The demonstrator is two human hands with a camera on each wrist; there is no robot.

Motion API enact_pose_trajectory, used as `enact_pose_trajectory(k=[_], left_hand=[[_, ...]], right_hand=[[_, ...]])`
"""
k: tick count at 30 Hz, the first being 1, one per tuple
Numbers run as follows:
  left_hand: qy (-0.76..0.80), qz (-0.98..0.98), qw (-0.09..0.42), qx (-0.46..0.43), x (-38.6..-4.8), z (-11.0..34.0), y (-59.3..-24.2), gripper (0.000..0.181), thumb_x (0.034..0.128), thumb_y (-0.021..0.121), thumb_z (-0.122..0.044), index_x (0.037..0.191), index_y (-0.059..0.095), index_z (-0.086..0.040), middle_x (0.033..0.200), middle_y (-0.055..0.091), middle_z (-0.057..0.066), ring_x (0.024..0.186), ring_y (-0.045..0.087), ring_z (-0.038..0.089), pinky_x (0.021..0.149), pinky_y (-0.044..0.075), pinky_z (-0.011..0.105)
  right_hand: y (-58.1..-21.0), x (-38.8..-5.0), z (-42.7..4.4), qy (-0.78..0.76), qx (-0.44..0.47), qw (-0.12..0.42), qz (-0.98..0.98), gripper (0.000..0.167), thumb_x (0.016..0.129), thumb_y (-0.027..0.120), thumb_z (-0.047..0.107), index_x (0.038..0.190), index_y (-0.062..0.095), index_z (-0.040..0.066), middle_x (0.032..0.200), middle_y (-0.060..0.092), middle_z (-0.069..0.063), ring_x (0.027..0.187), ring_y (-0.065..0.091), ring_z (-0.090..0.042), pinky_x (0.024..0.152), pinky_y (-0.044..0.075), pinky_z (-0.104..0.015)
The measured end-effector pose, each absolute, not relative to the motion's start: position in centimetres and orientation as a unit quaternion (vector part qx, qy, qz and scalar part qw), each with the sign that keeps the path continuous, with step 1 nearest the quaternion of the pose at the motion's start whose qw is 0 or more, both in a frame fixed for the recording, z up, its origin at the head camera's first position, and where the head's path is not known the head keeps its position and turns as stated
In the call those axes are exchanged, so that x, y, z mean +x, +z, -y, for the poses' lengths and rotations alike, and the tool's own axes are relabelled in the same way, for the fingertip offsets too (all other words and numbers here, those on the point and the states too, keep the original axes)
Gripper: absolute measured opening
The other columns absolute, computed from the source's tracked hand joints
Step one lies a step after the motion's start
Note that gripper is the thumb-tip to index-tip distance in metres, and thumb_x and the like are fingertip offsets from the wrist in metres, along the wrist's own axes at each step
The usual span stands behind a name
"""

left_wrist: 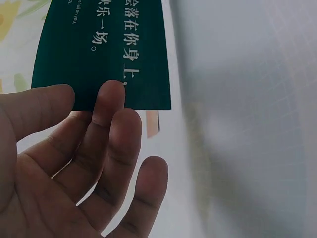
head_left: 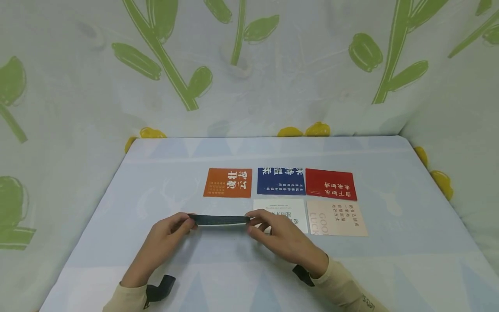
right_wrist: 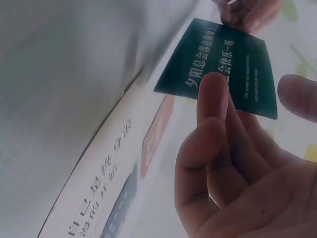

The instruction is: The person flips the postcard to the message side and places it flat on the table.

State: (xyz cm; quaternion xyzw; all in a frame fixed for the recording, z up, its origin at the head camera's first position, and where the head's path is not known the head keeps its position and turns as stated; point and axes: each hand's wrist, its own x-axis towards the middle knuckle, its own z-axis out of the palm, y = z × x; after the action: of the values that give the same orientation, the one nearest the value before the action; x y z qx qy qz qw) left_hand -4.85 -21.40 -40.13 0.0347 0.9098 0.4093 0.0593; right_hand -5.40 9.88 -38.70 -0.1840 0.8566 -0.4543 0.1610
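Note:
A dark green card with white Chinese lettering is held up above the table, seen nearly edge-on in the head view. My left hand holds its left end, the thumb and a fingertip at the edge in the left wrist view. At the right end, my right hand has the card's edge among its fingers. In the right wrist view one fingertip overlaps the card, another finger passes behind it, and the thumb appears slightly apart. Partly behind the right hand lies a white card.
Farther back on the pale blue table lie an orange card, a blue card and a red card. A beige card lies right of the white one. Leaf-patterned cloth walls the table's back and sides.

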Motion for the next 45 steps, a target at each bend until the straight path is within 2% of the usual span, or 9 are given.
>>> enact_pose_trajectory(k=[4,9,17,24,28,34,37,41,45], left_hand=[[0.438,-0.895,0.066,0.045,-4.7,21.5,-39.9,0.028,0.1033,0.060,-0.034,0.122,0.072,-0.016,0.104,0.074,-0.005,0.099,0.069,0.016,0.085,0.053,0.028],[0.472,-0.877,0.082,0.043,-4.5,21.5,-39.6,0.031,0.1028,0.061,-0.033,0.127,0.070,-0.015,0.115,0.073,0.000,0.104,0.069,0.018,0.087,0.053,0.026],[0.505,-0.856,0.101,0.052,-4.3,21.9,-39.6,0.030,0.1047,0.058,-0.021,0.133,0.066,-0.014,0.127,0.067,0.006,0.106,0.068,0.024,0.091,0.055,0.035],[0.496,-0.860,0.105,0.052,-4.3,22.3,-39.5,0.032,0.1063,0.055,-0.029,0.133,0.066,-0.017,0.132,0.064,0.005,0.104,0.067,0.021,0.089,0.053,0.030],[0.497,-0.860,0.104,0.052,-4.4,22.2,-39.4,0.033,0.1064,0.054,-0.031,0.133,0.066,-0.016,0.133,0.064,0.004,0.103,0.067,0.022,0.089,0.053,0.031],[0.491,-0.863,0.102,0.057,-4.5,22.2,-39.2,0.034,0.1066,0.053,-0.033,0.132,0.067,-0.015,0.129,0.066,0.002,0.101,0.066,0.019,0.088,0.052,0.031],[0.485,-0.865,0.114,0.057,-4.5,22.2,-39.1,0.037,0.1059,0.053,-0.037,0.133,0.067,-0.016,0.129,0.066,0.001,0.104,0.063,0.019,0.089,0.052,0.030],[0.468,-0.873,0.124,0.057,-4.5,22.1,-39.0,0.040,0.1029,0.057,-0.042,0.135,0.066,-0.019,0.135,0.063,-0.001,0.120,0.058,0.018,0.095,0.049,0.029],[0.445,-0.887,0.108,0.062,-4.5,22.0,-39.2,0.041,0.0991,0.064,-0.043,0.134,0.066,-0.021,0.133,0.065,-0.002,0.117,0.061,0.018,0.094,0.051,0.033]], right_hand=[[-38.6,-5.4,-10.0,-0.462,-0.186,0.153,-0.853,0.037,0.101,0.061,0.039,0.132,0.064,0.019,0.113,0.072,0.008,0.096,0.064,-0.007,0.079,0.054,-0.032],[-38.5,-5.5,-10.1,-0.466,-0.184,0.147,-0.853,0.039,0.101,0.060,0.043,0.132,0.064,0.020,0.121,0.070,0.008,0.098,0.064,-0.006,0.080,0.053,-0.031],[-38.6,-5.4,-10.4,-0.465,-0.193,0.139,-0.853,0.030,0.105,0.056,0.037,0.130,0.065,0.024,0.114,0.071,0.005,0.091,0.064,-0.009,0.077,0.053,-0.032],[-38.8,-5.4,-10.5,-0.463,-0.200,0.123,-0.854,0.028,0.108,0.048,0.030,0.127,0.067,0.025,0.111,0.068,0.013,0.094,0.060,-0.009,0.086,0.051,-0.036],[-38.9,-5.4,-10.6,-0.462,-0.204,0.121,-0.855,0.029,0.108,0.047,0.035,0.125,0.068,0.024,0.109,0.067,0.016,0.094,0.060,-0.008,0.087,0.051,-0.036],[-39.0,-5.6,-10.5,-0.459,-0.208,0.126,-0.854,0.032,0.106,0.051,0.041,0.124,0.068,0.022,0.109,0.069,0.013,0.091,0.061,-0.010,0.081,0.052,-0.033],[-39.2,-5.6,-10.5,-0.456,-0.205,0.130,-0.856,0.028,0.105,0.055,0.039,0.124,0.068,0.022,0.109,0.069,0.012,0.091,0.063,-0.009,0.079,0.052,-0.032],[-39.4,-5.7,-10.4,-0.454,-0.202,0.130,-0.858,0.026,0.102,0.061,0.033,0.124,0.068,0.022,0.114,0.068,0.014,0.094,0.063,-0.007,0.079,0.053,-0.031],[-39.5,-5.8,-10.3,-0.451,-0.200,0.131,-0.860,0.030,0.100,0.065,0.028,0.128,0.066,0.021,0.115,0.068,0.014,0.093,0.063,-0.006,0.078,0.053,-0.030]])
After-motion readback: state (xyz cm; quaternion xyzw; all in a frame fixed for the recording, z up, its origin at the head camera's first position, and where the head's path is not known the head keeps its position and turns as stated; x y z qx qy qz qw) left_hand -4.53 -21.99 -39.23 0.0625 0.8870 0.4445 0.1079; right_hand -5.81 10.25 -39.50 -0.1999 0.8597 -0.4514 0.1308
